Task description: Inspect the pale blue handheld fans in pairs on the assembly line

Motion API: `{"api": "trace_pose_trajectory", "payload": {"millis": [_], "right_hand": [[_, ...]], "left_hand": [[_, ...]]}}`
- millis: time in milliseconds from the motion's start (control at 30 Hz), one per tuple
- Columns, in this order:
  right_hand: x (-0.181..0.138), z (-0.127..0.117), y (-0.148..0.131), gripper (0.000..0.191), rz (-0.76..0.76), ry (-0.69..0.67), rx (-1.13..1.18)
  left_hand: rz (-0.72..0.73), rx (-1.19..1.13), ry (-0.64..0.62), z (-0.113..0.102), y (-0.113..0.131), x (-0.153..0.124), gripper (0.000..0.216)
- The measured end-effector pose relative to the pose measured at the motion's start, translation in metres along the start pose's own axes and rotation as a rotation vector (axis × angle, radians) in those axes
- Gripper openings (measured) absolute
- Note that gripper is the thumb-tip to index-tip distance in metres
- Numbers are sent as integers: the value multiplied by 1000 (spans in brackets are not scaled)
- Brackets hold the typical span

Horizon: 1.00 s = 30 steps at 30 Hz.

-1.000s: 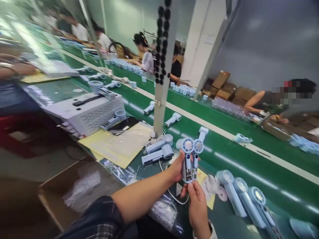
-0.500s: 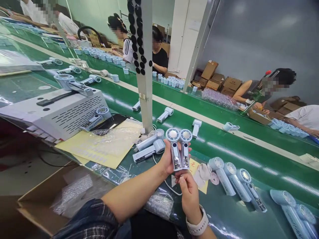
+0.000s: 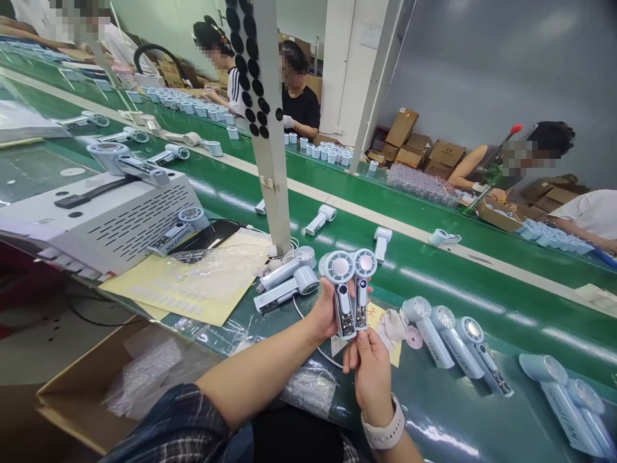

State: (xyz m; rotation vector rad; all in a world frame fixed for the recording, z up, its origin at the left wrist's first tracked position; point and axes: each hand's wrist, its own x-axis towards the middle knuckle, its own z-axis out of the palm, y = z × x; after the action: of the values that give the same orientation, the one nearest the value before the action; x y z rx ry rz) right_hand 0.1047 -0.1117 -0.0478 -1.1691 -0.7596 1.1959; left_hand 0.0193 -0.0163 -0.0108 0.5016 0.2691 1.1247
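Observation:
Two light-blue handheld fans are held upright side by side at the centre. My left hand (image 3: pixel 324 319) is closed around them, its thumb beside the left-hand fan (image 3: pixel 345 315). On the right-hand fan (image 3: pixel 361 305) a small round display is lit; the other fan's display looks dark. My right hand (image 3: pixel 375 376), with a white watch at the wrist, pinches the lower end of the right-hand fan between thumb and fingers. Both fans face me, round heads up, and dark panels with visible circuitry run down their handles.
Several more fans (image 3: pixel 436 341) lie on the bench at right, and a pair (image 3: pixel 289 286) lies left of my hands. A metal post (image 3: pixel 270 186) rises before the green conveyor (image 3: pixel 405 257). A perforated white box (image 3: pixel 135 218) and a carton (image 3: pixel 72 386) stand left. Co-workers sit across.
The right-hand fan's display has lit up. My right hand has risen to that fan's lower end, and the two fans have shifted slightly apart at their heads.

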Motion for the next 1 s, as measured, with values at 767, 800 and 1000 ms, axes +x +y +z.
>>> {"api": "trace_pose_trajectory", "payload": {"millis": [767, 800, 1000], "right_hand": [[206, -10, -85, 37, 9, 15, -1753], [210, -8, -86, 33, 19, 6, -1769], [136, 6, -89, 31, -141, -188, -1785]], "left_hand": [[-255, -404, 64, 5, 26, 2, 64], [-247, -402, 68, 3, 27, 4, 64], [-205, -382, 30, 2, 32, 4, 61]]}}
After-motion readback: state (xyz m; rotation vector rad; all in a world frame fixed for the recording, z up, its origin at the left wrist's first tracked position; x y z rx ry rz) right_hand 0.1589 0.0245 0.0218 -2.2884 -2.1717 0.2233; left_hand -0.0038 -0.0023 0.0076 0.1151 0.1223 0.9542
